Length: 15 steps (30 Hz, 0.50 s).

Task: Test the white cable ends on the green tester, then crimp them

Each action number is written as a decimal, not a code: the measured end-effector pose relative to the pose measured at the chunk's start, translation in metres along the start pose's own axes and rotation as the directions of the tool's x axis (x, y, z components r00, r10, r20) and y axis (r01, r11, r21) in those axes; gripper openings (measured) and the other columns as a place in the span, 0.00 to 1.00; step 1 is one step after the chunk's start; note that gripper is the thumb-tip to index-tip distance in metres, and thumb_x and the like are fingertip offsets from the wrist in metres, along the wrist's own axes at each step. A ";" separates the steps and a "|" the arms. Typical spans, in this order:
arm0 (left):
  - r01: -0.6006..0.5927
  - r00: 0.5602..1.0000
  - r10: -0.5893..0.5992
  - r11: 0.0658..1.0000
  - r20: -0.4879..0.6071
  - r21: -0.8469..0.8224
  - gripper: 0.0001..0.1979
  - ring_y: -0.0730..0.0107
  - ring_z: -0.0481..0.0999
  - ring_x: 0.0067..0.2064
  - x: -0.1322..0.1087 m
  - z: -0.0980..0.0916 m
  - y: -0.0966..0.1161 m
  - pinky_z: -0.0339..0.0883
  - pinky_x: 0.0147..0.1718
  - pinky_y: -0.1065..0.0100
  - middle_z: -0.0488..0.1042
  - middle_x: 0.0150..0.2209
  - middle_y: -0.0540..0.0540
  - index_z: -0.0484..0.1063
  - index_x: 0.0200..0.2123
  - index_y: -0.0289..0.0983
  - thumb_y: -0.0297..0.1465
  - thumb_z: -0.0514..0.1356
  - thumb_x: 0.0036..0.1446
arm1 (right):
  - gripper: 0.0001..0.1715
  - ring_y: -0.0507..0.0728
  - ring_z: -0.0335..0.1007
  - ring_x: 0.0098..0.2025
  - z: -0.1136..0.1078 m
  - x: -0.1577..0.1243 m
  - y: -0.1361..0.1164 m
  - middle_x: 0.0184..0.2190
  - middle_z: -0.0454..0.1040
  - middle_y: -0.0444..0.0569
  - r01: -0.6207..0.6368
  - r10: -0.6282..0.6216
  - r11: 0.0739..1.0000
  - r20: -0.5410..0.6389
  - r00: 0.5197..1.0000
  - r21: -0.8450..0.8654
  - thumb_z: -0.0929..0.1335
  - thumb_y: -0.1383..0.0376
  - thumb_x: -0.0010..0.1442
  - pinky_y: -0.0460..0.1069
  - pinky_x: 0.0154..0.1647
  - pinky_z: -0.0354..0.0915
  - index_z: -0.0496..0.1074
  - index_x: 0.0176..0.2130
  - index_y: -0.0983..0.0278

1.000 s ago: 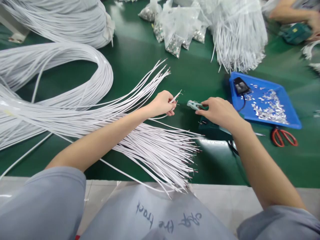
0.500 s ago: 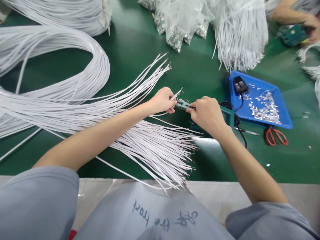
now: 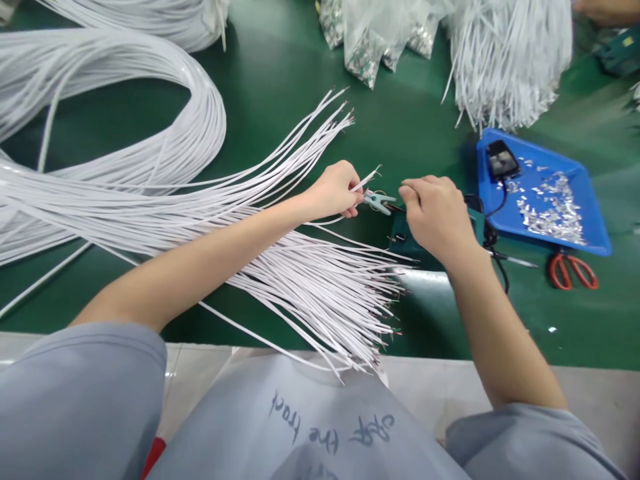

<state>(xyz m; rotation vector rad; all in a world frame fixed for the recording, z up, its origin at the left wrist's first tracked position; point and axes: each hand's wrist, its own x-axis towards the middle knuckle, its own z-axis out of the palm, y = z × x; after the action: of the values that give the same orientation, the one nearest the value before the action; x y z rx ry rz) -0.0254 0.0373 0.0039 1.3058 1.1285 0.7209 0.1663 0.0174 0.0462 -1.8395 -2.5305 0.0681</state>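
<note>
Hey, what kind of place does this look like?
Probably a factory or workshop: many white cables lie on a green table, a blue tray holds small shiny pieces, and bags of small parts sit toward the far side.

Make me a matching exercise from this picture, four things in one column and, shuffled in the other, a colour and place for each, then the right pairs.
Things
1. Clip
2. Tray
3. Scissors
4. Wires

Descriptions
A. White, fanned out on the table
B. Red handles, beside the blue container
C. Pale green, at the left hand
D. Blue, with small shiny pieces in it

Right pairs: 1-C, 2-D, 3-B, 4-A
</note>
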 end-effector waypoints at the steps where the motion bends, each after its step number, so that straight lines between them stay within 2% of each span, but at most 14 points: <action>1: -0.005 1.000 0.005 1.000 0.004 -0.004 0.08 0.65 0.77 0.22 0.000 0.000 0.000 0.73 0.21 0.68 0.68 0.17 0.47 0.71 0.22 0.29 0.18 0.64 0.50 | 0.25 0.67 0.68 0.49 0.002 0.000 0.003 0.46 0.75 0.61 -0.020 0.020 1.000 -0.039 0.999 0.014 0.55 0.62 0.68 0.60 0.48 0.62 0.74 0.50 0.67; 5: 0.012 1.000 -0.012 1.000 0.003 0.012 0.08 0.65 0.77 0.22 -0.001 -0.001 0.002 0.73 0.21 0.68 0.69 0.17 0.46 0.70 0.22 0.29 0.18 0.61 0.52 | 0.24 0.67 0.67 0.50 0.007 -0.001 0.015 0.47 0.74 0.63 -0.036 0.039 0.999 -0.083 0.996 0.033 0.57 0.63 0.67 0.61 0.51 0.63 0.71 0.54 0.70; 7: 0.027 1.000 -0.027 0.999 -0.003 0.021 0.09 0.66 0.77 0.23 -0.002 -0.001 0.003 0.72 0.22 0.68 0.70 0.18 0.46 0.70 0.22 0.30 0.18 0.60 0.53 | 0.23 0.68 0.68 0.49 0.004 -0.003 0.016 0.46 0.75 0.64 -0.041 0.044 0.999 -0.111 0.993 0.024 0.58 0.64 0.67 0.62 0.51 0.64 0.73 0.52 0.70; 9: 0.023 1.000 -0.023 0.999 -0.007 0.023 0.08 0.67 0.77 0.23 -0.002 -0.001 0.004 0.71 0.23 0.68 0.71 0.19 0.46 0.70 0.23 0.30 0.18 0.59 0.53 | 0.21 0.67 0.68 0.49 0.001 -0.007 0.011 0.44 0.75 0.62 0.002 0.006 0.999 -0.202 0.979 0.042 0.58 0.64 0.67 0.62 0.51 0.64 0.75 0.48 0.68; 10: 0.017 1.000 -0.017 1.000 -0.011 0.023 0.08 0.68 0.76 0.22 -0.001 -0.001 0.004 0.71 0.23 0.69 0.71 0.20 0.47 0.70 0.23 0.30 0.18 0.59 0.53 | 0.19 0.66 0.69 0.48 0.000 -0.010 0.006 0.43 0.76 0.61 0.071 -0.050 0.995 -0.258 0.965 0.074 0.58 0.65 0.67 0.62 0.51 0.65 0.75 0.45 0.66; 12: -0.008 1.000 0.009 0.999 -0.021 0.037 0.08 0.71 0.74 0.22 -0.001 -0.002 0.005 0.67 0.23 0.70 0.70 0.20 0.48 0.70 0.23 0.31 0.19 0.58 0.53 | 0.17 0.63 0.71 0.47 0.001 -0.016 -0.010 0.42 0.77 0.56 0.312 -0.247 0.937 -0.331 0.911 0.160 0.59 0.66 0.66 0.60 0.51 0.67 0.76 0.43 0.62; 14: -0.074 0.996 0.078 0.992 -0.038 0.098 0.09 0.76 0.69 0.21 -0.001 -0.003 0.006 0.61 0.22 0.72 0.67 0.19 0.51 0.69 0.21 0.33 0.20 0.59 0.53 | 0.16 0.61 0.71 0.49 0.007 -0.020 -0.029 0.43 0.78 0.53 0.549 -0.475 0.812 -0.322 0.819 0.199 0.60 0.67 0.65 0.59 0.52 0.68 0.76 0.44 0.60; 15: -0.109 0.992 0.116 0.984 -0.042 0.142 0.11 0.77 0.66 0.21 -0.001 -0.004 0.006 0.57 0.22 0.72 0.65 0.18 0.52 0.67 0.20 0.33 0.21 0.59 0.53 | 0.17 0.60 0.71 0.50 0.012 -0.021 -0.038 0.44 0.78 0.53 0.624 -0.562 0.758 -0.296 0.772 0.188 0.60 0.68 0.65 0.58 0.54 0.68 0.76 0.45 0.61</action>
<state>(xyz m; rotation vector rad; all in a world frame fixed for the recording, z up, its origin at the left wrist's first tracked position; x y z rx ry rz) -0.0281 0.0390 0.0102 1.4865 1.1689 0.7725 0.1363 -0.0142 0.0363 -0.8210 -2.6399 0.1835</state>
